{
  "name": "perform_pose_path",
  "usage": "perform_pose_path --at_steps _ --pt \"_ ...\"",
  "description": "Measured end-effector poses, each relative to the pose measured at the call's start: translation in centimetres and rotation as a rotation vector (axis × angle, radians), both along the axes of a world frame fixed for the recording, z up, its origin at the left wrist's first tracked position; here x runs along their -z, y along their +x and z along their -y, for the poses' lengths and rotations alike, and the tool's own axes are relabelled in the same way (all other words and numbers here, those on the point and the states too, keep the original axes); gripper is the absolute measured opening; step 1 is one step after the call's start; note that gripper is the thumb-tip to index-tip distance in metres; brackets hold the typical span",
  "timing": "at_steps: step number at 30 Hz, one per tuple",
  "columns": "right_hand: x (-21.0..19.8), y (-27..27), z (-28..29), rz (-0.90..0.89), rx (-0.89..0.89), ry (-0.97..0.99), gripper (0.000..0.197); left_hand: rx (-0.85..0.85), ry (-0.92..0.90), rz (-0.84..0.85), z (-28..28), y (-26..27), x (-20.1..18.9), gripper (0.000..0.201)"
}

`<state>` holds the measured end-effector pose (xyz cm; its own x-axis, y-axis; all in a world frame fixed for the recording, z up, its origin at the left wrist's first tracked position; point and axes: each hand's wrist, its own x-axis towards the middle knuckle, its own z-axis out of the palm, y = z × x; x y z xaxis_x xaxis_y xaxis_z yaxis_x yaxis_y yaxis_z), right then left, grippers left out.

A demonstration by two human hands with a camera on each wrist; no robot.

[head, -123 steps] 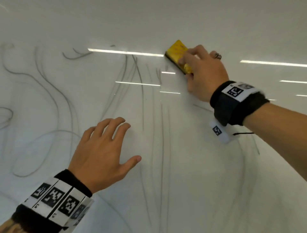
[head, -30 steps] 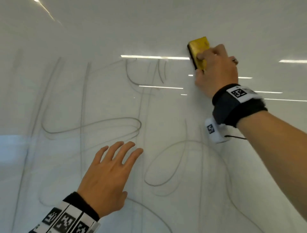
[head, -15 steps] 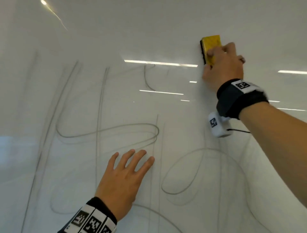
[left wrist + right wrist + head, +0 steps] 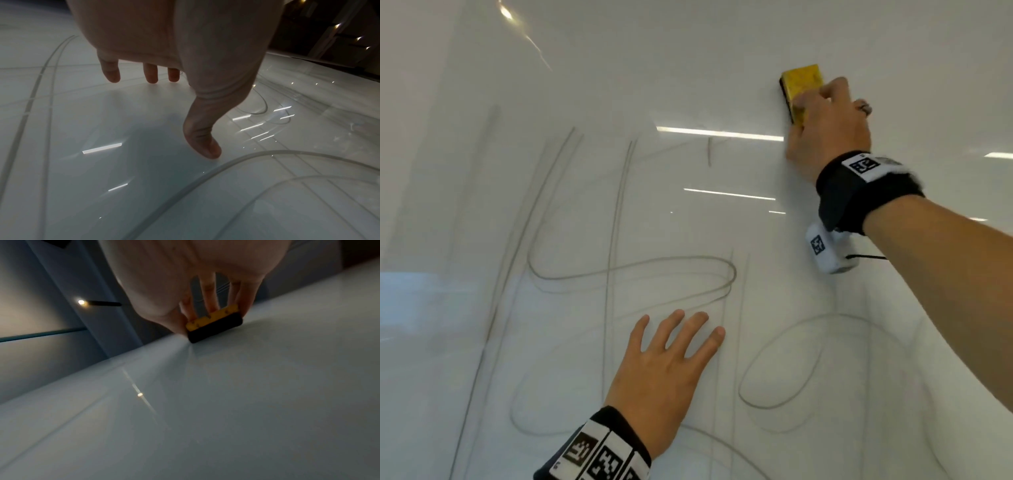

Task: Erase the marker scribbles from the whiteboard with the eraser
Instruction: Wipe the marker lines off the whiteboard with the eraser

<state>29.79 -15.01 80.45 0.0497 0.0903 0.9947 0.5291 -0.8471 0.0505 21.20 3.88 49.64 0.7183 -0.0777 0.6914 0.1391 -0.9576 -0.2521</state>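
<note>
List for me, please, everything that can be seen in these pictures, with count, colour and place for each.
whiteboard: one, glossy white, fills the head view.
marker scribbles: many, grey loops and long strokes, on the board's middle and lower part; the board around the eraser looks clean.
eraser: one, yellow back with a black pad, upper right, pad against the board.
wrist bands: two, black with black-and-white square markers, one on each wrist.
ring: one, dark, on a finger of the right hand.
left hand: one, fingers spread, at the board low in the middle.
right hand: one, grips the eraser.
</note>
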Motion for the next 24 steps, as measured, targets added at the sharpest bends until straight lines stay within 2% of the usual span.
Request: perform_pose_path --at_steps 2,5,7,9,11,13,15,18,19,21,24 --pt "2.7 -0.9 -3.3 -0.006 0.014 -0.176 0.052 -0.019 -0.005 -0.027 0.2 -0.2 -0.3 0.136" --pt "9.6 -1.6 -7.8 0.192 -0.087 -0.649 0.067 -0.017 -0.015 -0.016 -0.1 -0.3 -0.1 0.132" --pt "8.9 -1.7 -7.4 0.206 -0.065 -0.750 0.062 -0.021 -0.025 -0.061 -0.3 -0.6 -0.3 0.136" --pt "5.0 -1.6 -6.0 0.155 0.037 -0.584 0.053 -0.009 -0.034 -0.048 -0.3 -0.6 -0.1 0.134" --pt "0.9 -1.2 -4.4 0.056 0.036 -0.288 0.042 0.003 -0.031 -0.065 0.0 -0.9 -0.5 0.128" --pt "-0.3 -1.1 -4.9 0.008 -0.008 -0.117 0.036 0.014 0.016 -0.011 -0.1 -0.6 -0.3 0.115" --pt "2.1 -1.3 -7.9 0.031 -0.031 -0.232 0.040 0.016 0.015 0.027 -0.1 -0.6 -0.3 0.110" --pt "7.9 -2.2 -11.6 0.104 -0.098 -0.605 0.044 0.016 0.024 0.034 -0.4 -0.5 -0.2 0.108" --pt "8.3 -2.2 -11.6 0.121 -0.097 -0.672 0.044 0.017 0.021 0.039 -0.4 -0.6 -0.2 0.109" --pt "5.7 -2.1 -10.4 0.117 -0.078 -0.622 0.046 0.014 0.032 0.037 -0.6 -0.5 0.2 0.112" --pt "0.0 -1.7 -7.6 0.041 -0.057 -0.319 0.043 0.079 0.082 0.035 -2.2 -0.6 0.5 0.127"
